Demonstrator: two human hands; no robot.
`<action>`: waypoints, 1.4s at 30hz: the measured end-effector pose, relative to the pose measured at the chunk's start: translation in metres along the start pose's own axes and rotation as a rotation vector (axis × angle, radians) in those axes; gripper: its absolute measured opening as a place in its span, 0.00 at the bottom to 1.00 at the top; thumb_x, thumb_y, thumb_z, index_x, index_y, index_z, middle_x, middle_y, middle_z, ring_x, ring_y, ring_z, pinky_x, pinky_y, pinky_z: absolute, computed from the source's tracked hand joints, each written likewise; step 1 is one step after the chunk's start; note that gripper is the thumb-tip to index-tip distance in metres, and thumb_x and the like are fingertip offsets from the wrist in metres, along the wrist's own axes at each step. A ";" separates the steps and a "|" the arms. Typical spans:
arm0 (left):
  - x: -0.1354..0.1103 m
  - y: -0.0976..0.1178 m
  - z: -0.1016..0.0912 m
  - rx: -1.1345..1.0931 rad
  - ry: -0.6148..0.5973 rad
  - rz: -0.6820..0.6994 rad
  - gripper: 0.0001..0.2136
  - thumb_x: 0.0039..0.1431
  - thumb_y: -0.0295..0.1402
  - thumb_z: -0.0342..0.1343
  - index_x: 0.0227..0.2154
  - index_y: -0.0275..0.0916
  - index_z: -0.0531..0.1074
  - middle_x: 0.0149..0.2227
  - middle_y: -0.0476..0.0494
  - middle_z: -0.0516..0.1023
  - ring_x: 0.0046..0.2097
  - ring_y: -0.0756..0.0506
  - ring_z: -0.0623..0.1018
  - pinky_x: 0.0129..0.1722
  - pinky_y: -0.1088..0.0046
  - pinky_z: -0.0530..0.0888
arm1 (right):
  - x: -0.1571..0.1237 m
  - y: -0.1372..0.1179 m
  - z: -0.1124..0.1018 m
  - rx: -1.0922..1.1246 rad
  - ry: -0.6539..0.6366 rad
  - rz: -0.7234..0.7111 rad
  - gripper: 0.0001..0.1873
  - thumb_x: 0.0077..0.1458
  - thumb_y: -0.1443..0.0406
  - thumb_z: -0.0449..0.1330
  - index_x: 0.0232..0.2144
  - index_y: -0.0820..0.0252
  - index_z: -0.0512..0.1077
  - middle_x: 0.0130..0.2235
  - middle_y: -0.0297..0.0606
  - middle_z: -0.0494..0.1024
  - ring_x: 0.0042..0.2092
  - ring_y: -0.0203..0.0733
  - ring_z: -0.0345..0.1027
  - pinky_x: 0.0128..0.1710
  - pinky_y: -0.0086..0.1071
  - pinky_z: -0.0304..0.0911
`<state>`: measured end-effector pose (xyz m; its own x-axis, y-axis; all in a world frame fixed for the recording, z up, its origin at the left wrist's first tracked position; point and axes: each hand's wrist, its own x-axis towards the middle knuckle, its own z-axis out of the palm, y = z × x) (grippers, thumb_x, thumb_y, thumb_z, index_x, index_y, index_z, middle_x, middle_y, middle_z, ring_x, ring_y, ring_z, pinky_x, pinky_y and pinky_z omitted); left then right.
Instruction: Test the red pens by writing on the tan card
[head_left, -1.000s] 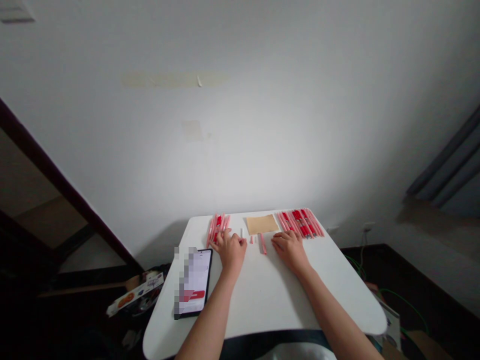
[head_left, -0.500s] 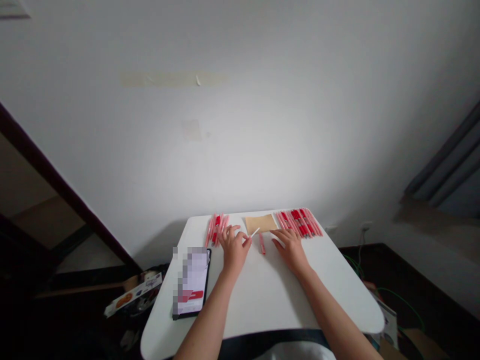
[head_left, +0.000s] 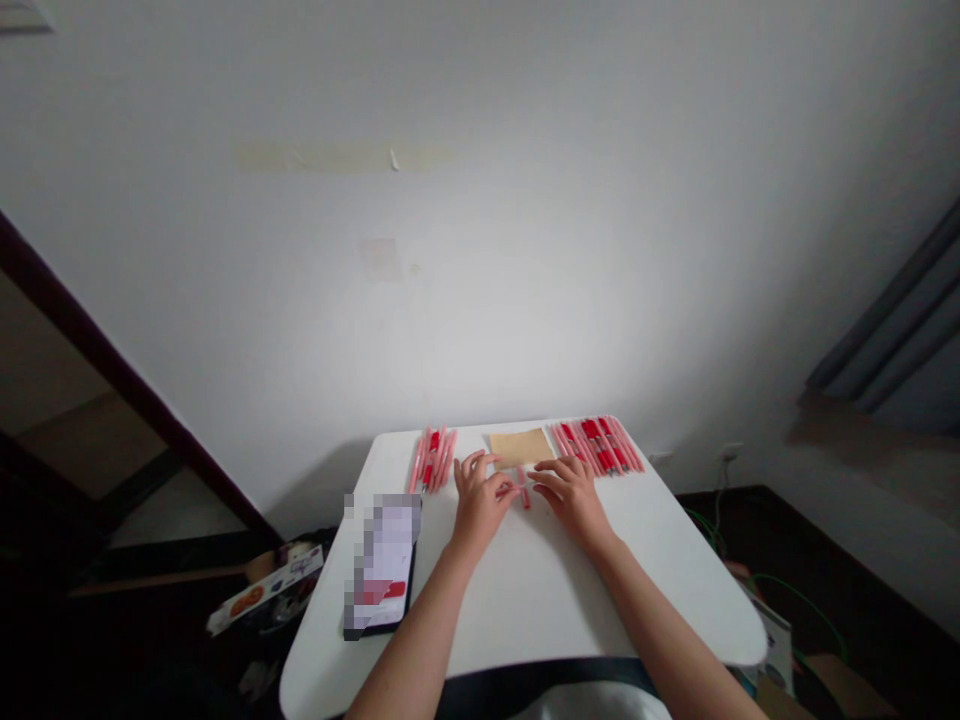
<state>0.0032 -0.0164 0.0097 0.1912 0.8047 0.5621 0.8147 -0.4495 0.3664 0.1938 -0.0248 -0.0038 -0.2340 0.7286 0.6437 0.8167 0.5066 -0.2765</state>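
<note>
My left hand point(head_left: 480, 500) is closed in a pinch on a thin pale stick point(head_left: 517, 488), now mostly hidden by the fingers. Facing it, my right hand point(head_left: 576, 500) has its fingers apart with nothing visible in them, close to the stick's far side. Between the two hands a short pink pen piece with a red end point(head_left: 526, 498) lies on the white table. A tan paper sheet point(head_left: 520, 446) sits just behind the hands. Several pink and red pens point(head_left: 433, 460) lie in a row beyond my left hand; a larger row of pens point(head_left: 600, 447) lies beyond my right.
The small white table point(head_left: 547, 610) stands against a plain wall. A phone point(head_left: 386, 570), partly blurred out, lies at its left side. On the floor to the left is clutter with a printed box point(head_left: 266, 590); green cables point(head_left: 802, 600) run on the right.
My left hand has moved right, carrying the stick towards my right hand, and the stick has swung from pointing up to lying lower. My right hand has shifted slightly left.
</note>
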 end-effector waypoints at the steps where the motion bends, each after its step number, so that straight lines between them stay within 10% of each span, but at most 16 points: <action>1: 0.000 0.001 0.000 0.001 -0.001 0.002 0.03 0.50 0.37 0.62 0.26 0.46 0.77 0.49 0.46 0.73 0.58 0.40 0.63 0.64 0.48 0.49 | 0.000 0.000 0.000 0.005 -0.001 0.002 0.11 0.58 0.62 0.59 0.43 0.46 0.76 0.45 0.36 0.77 0.48 0.46 0.63 0.49 0.42 0.55; 42: 0.004 -0.012 -0.010 0.061 0.136 -0.139 0.04 0.50 0.38 0.62 0.26 0.45 0.77 0.47 0.46 0.74 0.55 0.41 0.67 0.62 0.52 0.53 | -0.004 0.023 0.006 0.068 0.163 0.145 0.15 0.62 0.56 0.53 0.37 0.52 0.78 0.39 0.41 0.76 0.43 0.45 0.66 0.44 0.41 0.58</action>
<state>-0.0108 -0.0120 0.0149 0.0017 0.7955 0.6059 0.8607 -0.3097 0.4042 0.2106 -0.0128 -0.0168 -0.0237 0.7148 0.6990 0.7968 0.4358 -0.4186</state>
